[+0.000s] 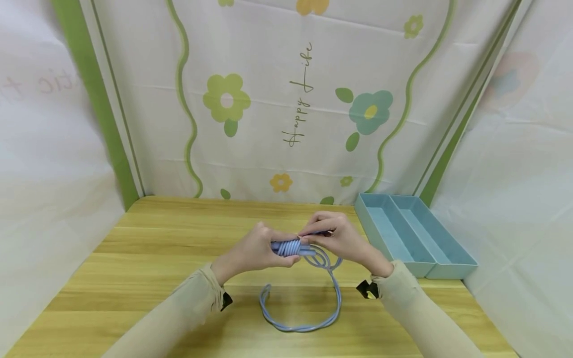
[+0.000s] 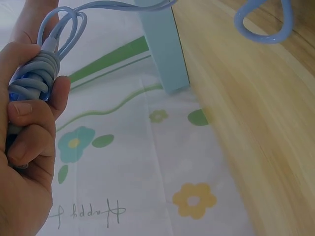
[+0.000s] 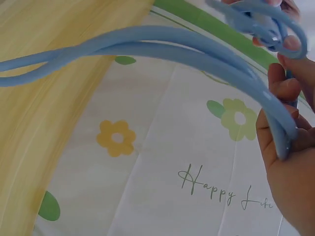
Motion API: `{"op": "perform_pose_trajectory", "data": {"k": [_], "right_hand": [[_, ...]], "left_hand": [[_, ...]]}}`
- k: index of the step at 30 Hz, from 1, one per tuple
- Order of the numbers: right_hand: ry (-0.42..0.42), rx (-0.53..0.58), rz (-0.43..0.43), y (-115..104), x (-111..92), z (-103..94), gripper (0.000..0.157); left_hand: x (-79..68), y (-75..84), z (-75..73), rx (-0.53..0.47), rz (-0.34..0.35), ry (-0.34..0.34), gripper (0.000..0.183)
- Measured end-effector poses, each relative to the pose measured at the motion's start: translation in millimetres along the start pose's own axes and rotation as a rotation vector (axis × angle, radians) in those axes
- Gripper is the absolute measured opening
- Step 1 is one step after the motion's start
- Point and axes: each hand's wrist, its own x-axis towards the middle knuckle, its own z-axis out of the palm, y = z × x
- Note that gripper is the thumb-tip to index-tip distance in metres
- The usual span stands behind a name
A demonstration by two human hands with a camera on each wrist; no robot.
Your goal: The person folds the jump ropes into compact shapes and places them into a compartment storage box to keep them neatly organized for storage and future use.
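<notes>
A blue jump rope's handles point(image 1: 309, 252) lie side by side above the table, with several turns of its cord point(image 1: 290, 247) wrapped around them. My left hand point(image 1: 255, 251) grips this bundle, thumb on the near side; the left wrist view shows the fingers curled around the coils point(image 2: 37, 78). Just to the right, my right hand point(image 1: 342, 238) pinches the cord close to the handles, its fingertips near the left hand's. In the right wrist view the doubled cord point(image 3: 162, 46) runs out from the right palm. Its slack point(image 1: 309, 328) curves on the table, ending in a folded loop.
A light blue tray with two long compartments point(image 1: 429, 271) stands at the right side of the wooden table point(image 1: 179, 223). White flowered cloth point(image 1: 268, 159) hangs behind the table and along both sides.
</notes>
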Motion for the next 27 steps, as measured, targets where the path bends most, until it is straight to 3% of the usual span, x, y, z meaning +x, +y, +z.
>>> {"op": "perform_pose_trajectory", "data": {"k": [5, 12, 27], "right_hand": [[0.028, -0.004, 0.011, 9.6, -4.8, -0.1, 0.024], [0.003, -0.024, 0.002, 8.9, -5.6, 0.4, 0.024], [0.009, -0.065, 0.038, 8.7, -5.3, 4.2, 0.024]], "left_hand": [[-1.1, 2.1, 0.6, -0.03, 0.009, 0.024, 0.032], [-4.5, 1.4, 0.5, -0.059, -0.005, 0.048, 0.034], [-6.1, -0.7, -2.7, -0.025, 0.039, 0.098, 0.034]]}}
